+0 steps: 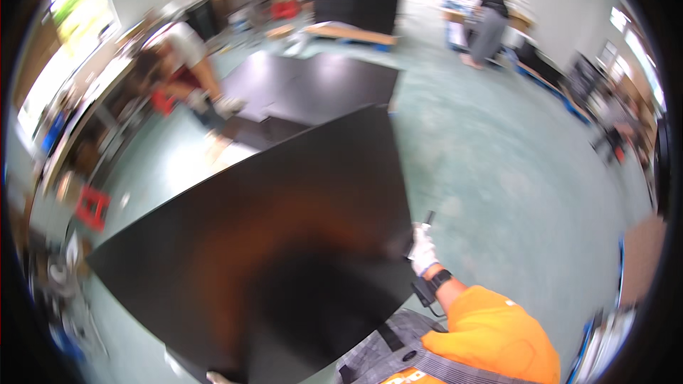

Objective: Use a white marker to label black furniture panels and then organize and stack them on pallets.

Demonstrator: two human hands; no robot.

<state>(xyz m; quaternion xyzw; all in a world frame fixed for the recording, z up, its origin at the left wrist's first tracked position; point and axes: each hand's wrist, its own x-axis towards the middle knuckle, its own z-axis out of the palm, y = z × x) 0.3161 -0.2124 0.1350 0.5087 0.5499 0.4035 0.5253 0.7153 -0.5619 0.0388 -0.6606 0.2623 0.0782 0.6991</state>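
- Centre and left of view are blocked by a large black panel [270, 242], held at its right edge by the right hand [424, 250].
- Open green floor [512, 171] is seen right of the panel.
- Further black panels [313, 85] lie ahead; a crouching person [181, 64] is beside them.
- Left wall side is cluttered.
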